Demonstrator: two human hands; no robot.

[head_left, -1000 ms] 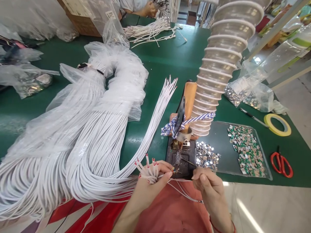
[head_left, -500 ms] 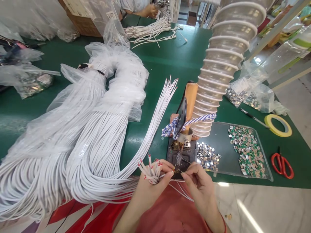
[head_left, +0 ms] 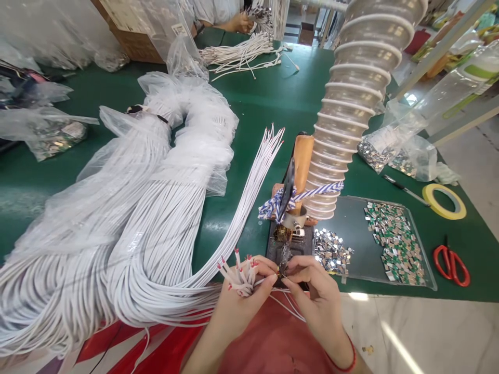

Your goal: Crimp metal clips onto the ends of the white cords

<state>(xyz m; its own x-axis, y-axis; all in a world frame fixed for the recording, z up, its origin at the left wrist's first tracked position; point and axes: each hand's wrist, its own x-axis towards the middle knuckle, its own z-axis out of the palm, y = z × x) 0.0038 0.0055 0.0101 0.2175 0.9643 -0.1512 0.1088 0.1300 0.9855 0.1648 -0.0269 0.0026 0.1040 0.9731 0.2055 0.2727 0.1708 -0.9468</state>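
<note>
My left hand (head_left: 249,288) is closed around a small bunch of white cables (head_left: 239,278), their red-tipped ends sticking up past the fingers. Its thumb and forefinger pinch together just below the tip of an upright soldering tool (head_left: 286,241). My right hand (head_left: 317,296) meets it there from the right, thumb and fingers pressed together. Whatever lies between the right fingertips is too small to make out. A fixture with a tan sleeve (head_left: 303,161) and a blue-and-white cord (head_left: 273,205) tied round it stands behind the hands, on a dark base (head_left: 275,249).
Large bundles of white cable (head_left: 163,228) in plastic wrap cover the left. A ribbed clear hose (head_left: 346,93) comes down behind the fixture. On the right are a tray (head_left: 356,208) of small metal connectors and boards, red scissors (head_left: 451,265), yellow tape (head_left: 444,201) and a pen (head_left: 405,189). Another person's hand (head_left: 242,23) shows at the back.
My right hand has moved slightly left, up against the left fingertips, its fingers now higher by the tool tip. The left hand stays nearly in place, still holding the cables.
</note>
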